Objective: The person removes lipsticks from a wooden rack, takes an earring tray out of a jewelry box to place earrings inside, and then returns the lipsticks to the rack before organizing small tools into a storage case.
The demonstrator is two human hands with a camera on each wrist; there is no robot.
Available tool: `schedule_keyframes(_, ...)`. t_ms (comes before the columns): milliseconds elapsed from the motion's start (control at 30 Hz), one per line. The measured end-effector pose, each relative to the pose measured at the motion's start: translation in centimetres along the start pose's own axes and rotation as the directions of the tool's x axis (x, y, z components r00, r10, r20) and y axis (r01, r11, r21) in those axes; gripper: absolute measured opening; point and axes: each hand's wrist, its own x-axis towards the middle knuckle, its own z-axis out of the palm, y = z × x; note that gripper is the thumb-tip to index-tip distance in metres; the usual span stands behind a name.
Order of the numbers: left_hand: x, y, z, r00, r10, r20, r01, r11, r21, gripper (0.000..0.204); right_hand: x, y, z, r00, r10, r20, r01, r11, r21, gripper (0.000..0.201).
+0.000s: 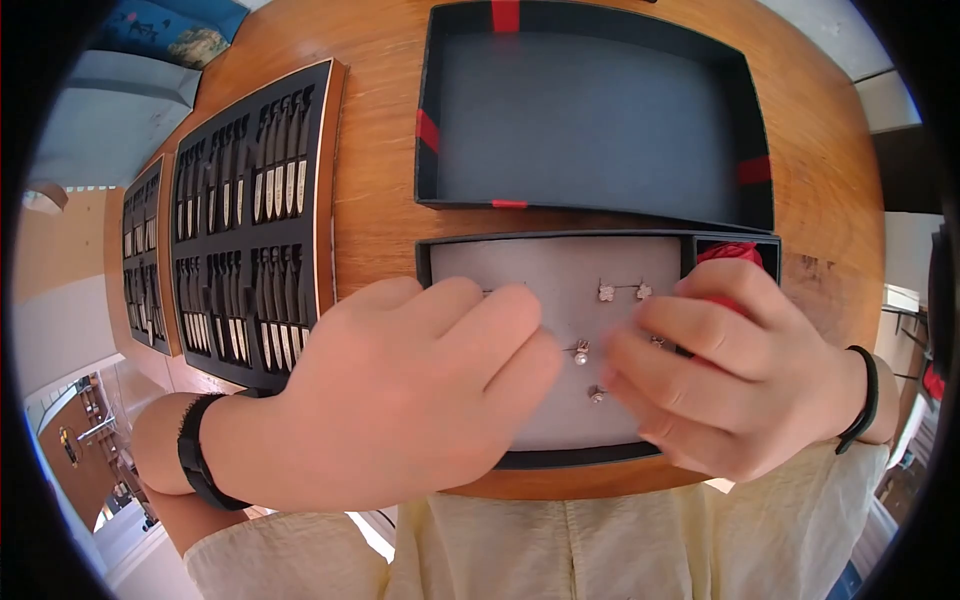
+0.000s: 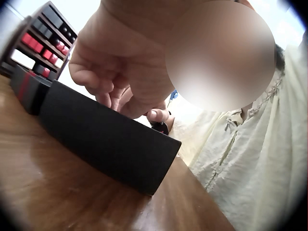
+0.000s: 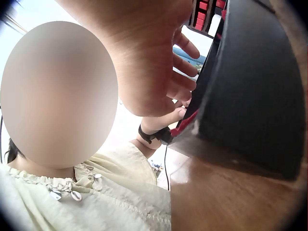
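A shallow black jewelry box [image 1: 560, 460] holds a grey padded insert [image 1: 560, 255]. Several small earrings are set in it: a pair with flower-shaped studs, one of them a flower earring [image 1: 606, 292], a pearl earring [image 1: 581, 355] and a sparkly stud [image 1: 597, 395]. My left hand [image 1: 420, 380] bends over the insert's left half, fingers and thumb close together inside the rim in the left wrist view; I cannot tell what they pinch. Over the right side hovers my right hand [image 1: 720, 370], fingers loosely bent and spread, blurred at the tips. It partly covers a red rose-like decoration [image 1: 730, 255] in the box's right compartment.
Behind the box lies a black lid [image 1: 600, 130] with red ribbon strips, inside up. To the left stand two wood-edged display trays, the nearer tray [image 1: 325, 180] holding rows of dark slim pieces with pale ends. The wooden table [image 1: 380, 130] extends beneath everything.
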Motion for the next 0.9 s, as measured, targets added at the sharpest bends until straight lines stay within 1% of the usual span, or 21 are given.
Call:
schedule_keyframes(67,0.1,0.1,0.3,1.000,-0.008,0.014,0.007,1.000,0.024,0.026,0.3,-0.4,1.1,1.000,0.000,-0.024,0.000,1.000,-0.011,0.027)
schedule_keyframes(100,0.0,0.0,0.7,1.000,0.006,-0.016,-0.006,1.000,0.020,0.027,0.4,-0.6,1.4,0.999,0.000,-0.048,-0.001,1.000,-0.023,0.029)
schedule_keyframes(133,0.0,0.0,1.0,0.999,0.019,-0.047,-0.019,1.000,0.017,0.028,0.6,-0.6,1.6,1.000,-0.003,-0.031,0.002,0.999,-0.032,0.032)
schedule_keyframes(267,0.0,0.1,1.5,0.997,0.034,-0.065,-0.031,0.999,0.045,0.029,0.9,-0.7,1.8,1.000,-0.001,-0.006,0.000,0.999,-0.051,0.030)
schedule_keyframes(333,-0.1,0.1,1.7,0.997,0.024,-0.079,-0.021,0.999,0.044,0.030,1.0,-0.7,1.7,0.997,0.014,0.075,-0.012,0.999,-0.034,0.032)
schedule_keyframes(433,-0.3,-0.1,2.1,0.995,0.008,-0.102,-0.005,0.999,0.031,0.029,1.1,-0.8,1.9,0.996,0.016,0.082,-0.012,0.999,-0.044,0.035)
schedule_keyframes(633,-0.1,-0.1,1.7,0.998,-0.011,-0.062,0.012,1.000,0.012,0.028,0.9,-0.5,1.7,0.993,0.021,0.113,-0.019,1.000,-0.015,0.043)
schedule_keyframes(667,0.0,-0.1,1.6,0.998,-0.013,-0.061,0.014,1.000,0.012,0.028,0.9,-0.5,1.6,0.993,0.020,0.113,-0.018,1.000,-0.013,0.043)
schedule_keyframes(733,0.2,-0.1,1.5,1.000,-0.025,-0.015,0.025,1.000,-0.005,0.028,0.8,-0.5,1.6,0.993,0.012,0.118,-0.009,1.000,-0.028,0.045)
schedule_keyframes(900,0.6,-0.3,1.3,0.999,-0.048,0.002,0.048,0.997,-0.055,0.028,0.8,-0.4,1.3,0.991,0.015,0.130,-0.014,1.000,-0.004,0.047)
